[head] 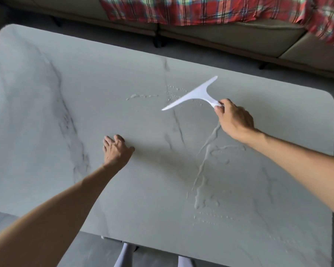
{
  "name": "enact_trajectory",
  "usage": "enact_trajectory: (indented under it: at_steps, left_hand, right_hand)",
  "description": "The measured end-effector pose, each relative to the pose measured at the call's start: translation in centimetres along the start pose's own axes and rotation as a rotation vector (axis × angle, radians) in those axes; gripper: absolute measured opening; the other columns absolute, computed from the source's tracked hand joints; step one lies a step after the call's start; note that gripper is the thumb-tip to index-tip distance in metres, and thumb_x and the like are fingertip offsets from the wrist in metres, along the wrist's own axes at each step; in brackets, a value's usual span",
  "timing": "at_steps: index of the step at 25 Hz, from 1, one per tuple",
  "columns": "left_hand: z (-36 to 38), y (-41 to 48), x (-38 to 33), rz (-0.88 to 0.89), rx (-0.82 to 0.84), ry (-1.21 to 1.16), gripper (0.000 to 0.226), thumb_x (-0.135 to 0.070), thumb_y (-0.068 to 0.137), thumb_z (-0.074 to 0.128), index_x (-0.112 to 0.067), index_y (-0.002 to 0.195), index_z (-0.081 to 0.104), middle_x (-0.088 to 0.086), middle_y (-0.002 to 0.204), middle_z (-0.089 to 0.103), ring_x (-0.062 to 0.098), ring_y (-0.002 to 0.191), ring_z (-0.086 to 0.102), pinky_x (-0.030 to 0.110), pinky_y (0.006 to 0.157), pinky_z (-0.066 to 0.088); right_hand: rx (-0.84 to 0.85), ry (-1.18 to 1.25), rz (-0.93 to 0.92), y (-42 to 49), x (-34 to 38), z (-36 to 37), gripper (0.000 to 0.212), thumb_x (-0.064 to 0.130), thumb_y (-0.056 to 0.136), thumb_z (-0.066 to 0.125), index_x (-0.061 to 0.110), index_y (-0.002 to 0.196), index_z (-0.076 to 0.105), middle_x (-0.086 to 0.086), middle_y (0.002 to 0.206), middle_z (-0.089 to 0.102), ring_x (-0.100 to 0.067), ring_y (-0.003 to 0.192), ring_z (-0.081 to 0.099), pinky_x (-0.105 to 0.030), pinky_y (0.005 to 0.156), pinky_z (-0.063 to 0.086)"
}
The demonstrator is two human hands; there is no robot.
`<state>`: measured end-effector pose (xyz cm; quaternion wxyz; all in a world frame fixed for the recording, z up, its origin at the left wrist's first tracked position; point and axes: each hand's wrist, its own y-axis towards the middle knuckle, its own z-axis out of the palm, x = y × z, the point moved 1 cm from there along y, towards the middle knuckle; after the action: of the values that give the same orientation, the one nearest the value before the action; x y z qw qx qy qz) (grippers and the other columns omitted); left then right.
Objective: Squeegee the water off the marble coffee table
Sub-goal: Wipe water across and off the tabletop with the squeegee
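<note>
The marble coffee table fills most of the view, pale grey with dark veins. My right hand grips the handle of a white squeegee, whose blade slants across the far middle of the top beside a patch of small droplets. A short streak of water lies to the blade's left. Long runs and puddles of water trail toward the near right part of the table. My left hand rests flat on the marble, fingers spread, holding nothing.
A beige sofa stands beyond the table's far edge, with a red plaid cloth draped over it. Grey floor shows between sofa and table. My legs appear under the near edge.
</note>
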<state>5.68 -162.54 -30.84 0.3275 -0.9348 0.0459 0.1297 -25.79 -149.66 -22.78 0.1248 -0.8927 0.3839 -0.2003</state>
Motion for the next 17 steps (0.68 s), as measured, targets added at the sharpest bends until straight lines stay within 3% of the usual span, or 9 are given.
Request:
enact_trajectory:
  at_steps: [5, 9, 13, 17]
  left_hand:
    - [-1.0, 3.0, 1.7, -0.023, 0.079, 0.03, 0.042, -0.009, 0.074, 0.055, 0.001, 0.114, 0.046, 0.046, 0.143, 0.02, 0.054, 0.138, 0.018, 0.05, 0.116, 0.022]
    - [-2.2, 3.7, 2.5, 0.015, 0.135, -0.015, 0.036, -0.009, 0.068, 0.051, -0.002, 0.103, 0.047, 0.045, 0.131, 0.034, 0.053, 0.128, 0.031, 0.051, 0.11, 0.03]
    - [-2.0, 3.6, 2.4, 0.026, 0.176, -0.033, 0.038, -0.007, 0.067, 0.048, -0.001, 0.105, 0.045, 0.048, 0.14, 0.019, 0.056, 0.135, 0.018, 0.051, 0.115, 0.022]
    - [-1.9, 3.2, 2.0, 0.024, 0.206, -0.027, 0.042, -0.006, 0.066, 0.048, -0.001, 0.108, 0.045, 0.049, 0.145, 0.002, 0.058, 0.14, 0.002, 0.051, 0.119, 0.01]
  right_hand:
    - [0.04, 0.069, -0.134, 8.4, 14.2, 2.9, 0.039, 0.017, 0.095, 0.036, 0.016, 0.133, 0.035, -0.022, 0.12, 0.057, -0.042, 0.101, 0.054, -0.035, 0.071, 0.036]
    - [0.049, 0.074, -0.145, 11.9, 21.7, 5.7, 0.037, 0.015, 0.097, 0.035, 0.016, 0.134, 0.039, -0.02, 0.126, 0.056, -0.04, 0.111, 0.053, -0.033, 0.075, 0.035]
    - [0.09, 0.015, -0.246, 12.1, 22.4, 7.5, 0.03, 0.014, 0.095, 0.038, 0.016, 0.124, 0.044, -0.02, 0.116, 0.061, -0.041, 0.105, 0.056, -0.035, 0.07, 0.036]
    - [0.121, -0.083, -0.415, 9.2, 16.0, 7.8, 0.05, 0.014, 0.092, 0.045, 0.03, 0.139, 0.04, -0.021, 0.111, 0.066, -0.043, 0.099, 0.06, -0.04, 0.077, 0.047]
